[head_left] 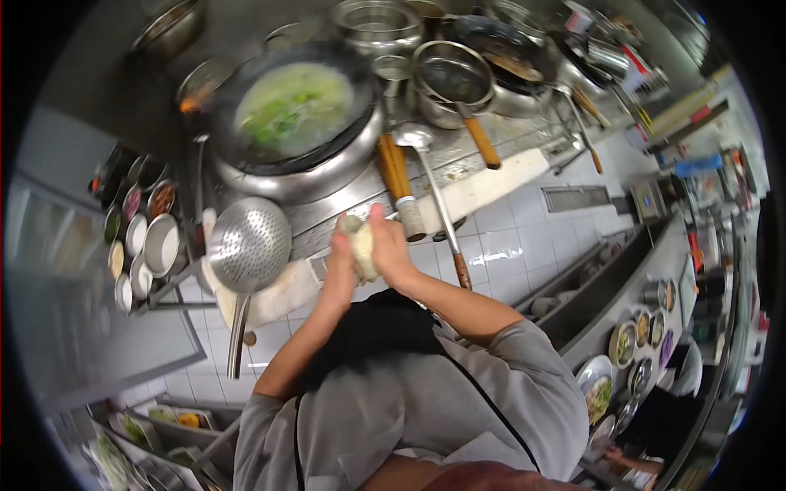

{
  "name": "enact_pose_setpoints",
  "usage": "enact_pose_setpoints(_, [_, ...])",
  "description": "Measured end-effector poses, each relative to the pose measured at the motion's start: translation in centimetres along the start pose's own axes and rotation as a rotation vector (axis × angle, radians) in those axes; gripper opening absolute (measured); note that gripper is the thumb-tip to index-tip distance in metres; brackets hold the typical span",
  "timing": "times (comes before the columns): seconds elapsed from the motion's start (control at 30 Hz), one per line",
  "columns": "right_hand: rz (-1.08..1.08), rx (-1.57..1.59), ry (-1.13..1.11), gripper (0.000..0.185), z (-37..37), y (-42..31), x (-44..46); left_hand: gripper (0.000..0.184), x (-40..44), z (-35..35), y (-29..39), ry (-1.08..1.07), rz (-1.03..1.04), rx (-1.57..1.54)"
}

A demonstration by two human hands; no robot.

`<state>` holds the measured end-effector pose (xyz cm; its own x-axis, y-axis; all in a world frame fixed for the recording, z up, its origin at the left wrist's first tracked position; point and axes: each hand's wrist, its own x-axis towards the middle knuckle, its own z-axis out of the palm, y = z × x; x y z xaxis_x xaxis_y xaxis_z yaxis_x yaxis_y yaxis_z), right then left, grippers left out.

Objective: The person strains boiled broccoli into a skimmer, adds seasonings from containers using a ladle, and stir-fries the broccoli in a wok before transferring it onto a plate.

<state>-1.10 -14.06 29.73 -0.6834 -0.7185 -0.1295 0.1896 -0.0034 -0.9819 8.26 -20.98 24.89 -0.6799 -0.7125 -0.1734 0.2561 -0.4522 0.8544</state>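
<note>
Close in front of my apron, my left hand (337, 266) and my right hand (388, 247) press together around a pale, crumpled, cloth-like bundle (362, 250). Both hands are closed on it, at the stove's front edge. Ahead and to the left sits a large wok (229, 151) of cloudy liquid with green leafy pieces. A perforated strainer (250, 244) lies left of my left hand, its handle towards me. Beside my right hand are a bamboo wok brush (399, 184) and a long-handled ladle (438, 196).
Pots (377, 29) and a wooden-handled pan (454, 74) crowd the stove's back. A white cloth (491, 184) runs along the front edge. Small seasoning bowls (162, 244) stand left. At right, a counter holds filled dishes (624, 342); another person's hand (634, 462) shows there.
</note>
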Motion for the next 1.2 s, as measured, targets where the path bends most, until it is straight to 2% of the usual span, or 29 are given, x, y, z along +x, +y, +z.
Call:
enact_pose_setpoints(0.03, [0.079,0.108,-0.015,0.060,0.3,0.3,-0.4,0.054,-0.9,0.5,0.2,-0.071,0.175,0.216])
enact_pose_setpoints(0.1, [0.224,0.254,-0.117,0.063,0.1,0.3,-0.9,0.064,-2.0,1.1,1.5,-0.162,0.233,0.339])
enact_pose_setpoints(0.17, [0.358,0.344,-0.300,0.067,-1.1,-0.7,-0.9,0.062,-1.8,1.0,3.1,-0.196,0.026,0.135])
enact_pose_setpoints(0.2, [0.398,0.155,-0.338,0.071,-3.3,0.5,0.3,0.059,-1.7,0.2,2.8,-0.177,-0.058,0.096])
enact_pose_setpoints(0.23, [0.341,0.134,-0.458,0.061,-5.2,-1.1,0.9,0.057,-1.3,-0.8,2.2,-0.165,-0.138,0.053])
enact_pose_setpoints(0.27, [0.166,-0.048,-0.352,0.052,-6.7,-0.8,1.6,0.055,-0.9,-1.5,2.0,-0.161,-0.212,0.008])
enact_pose_setpoints(0.3, [-0.012,-0.225,-0.240,0.042,-8.5,0.0,2.2,0.042,-1.4,-1.5,2.3,-0.107,-0.174,-0.008])
enact_pose_setpoints(0.33, [-0.181,-0.586,-0.075,0.030,-11.0,0.8,2.7,0.041,-1.8,-2.2,2.5,-0.058,-0.143,0.000])
enact_pose_setpoints(0.37, [-0.351,-0.966,0.118,0.034,-14.0,3.5,3.1,0.039,-2.1,-3.3,2.9,-0.011,-0.112,0.009])
enact_pose_setpoints(0.43, [-0.135,-1.368,0.280,0.041,-17.2,7.1,1.5,0.036,-3.0,-4.2,4.6,0.116,-0.056,0.023])
enact_pose_setpoints(0.5, [-0.114,-1.079,0.251,0.042,-19.0,10.7,-0.3,0.035,-3.6,-6.4,5.1,0.166,-0.057,-0.017])
enact_pose_setpoints(0.6, [0.047,-1.081,0.290,0.032,-20.4,13.4,-0.7,0.035,-4.7,-7.9,5.9,0.228,-0.038,-0.047])
enact_pose_setpoints(0.7, [0.269,-0.591,0.270,0.024,-17.9,9.2,-2.7,0.041,-5.9,-8.1,6.5,0.292,-0.041,-0.056])
enact_pose_setpoints(0.8, [0.174,-0.301,0.149,0.017,-15.3,5.7,-3.1,0.052,-6.8,-9.1,5.9,0.270,-0.067,-0.073])
enact_pose_setpoints(0.9, [0.070,-0.318,0.005,0.017,-12.1,-0.7,0.5,0.057,-7.2,-8.9,6.0,0.178,-0.064,-0.102])
enact_pose_setpoints(0.97, [0.093,-0.363,-0.054,0.029,-10.0,-4.7,4.5,0.059,-7.1,-8.3,6.0,0.122,-0.053,-0.119])
enact_pose_setpoints(1.03, [-0.062,-0.328,-0.116,0.021,-8.0,-6.2,9.4,0.061,-7.3,-7.5,6.4,0.087,-0.067,-0.140])
enact_pose_setpoints(1.1, [-0.080,-0.466,-0.166,0.012,-5.3,-7.4,13.7,0.062,-7.7,-7.5,6.6,0.062,-0.110,-0.152])
enact_pose_setpoints(1.17, [-0.031,-0.576,-0.118,0.007,-3.4,-6.0,19.0,0.063,-8.2,-8.1,5.9,0.045,-0.185,-0.156])
enact_pose_setpoints(1.2, [0.010,-0.526,-0.142,0.007,-2.2,-6.3,20.5,0.063,-8.4,-8.4,5.5,0.043,-0.148,-0.153])
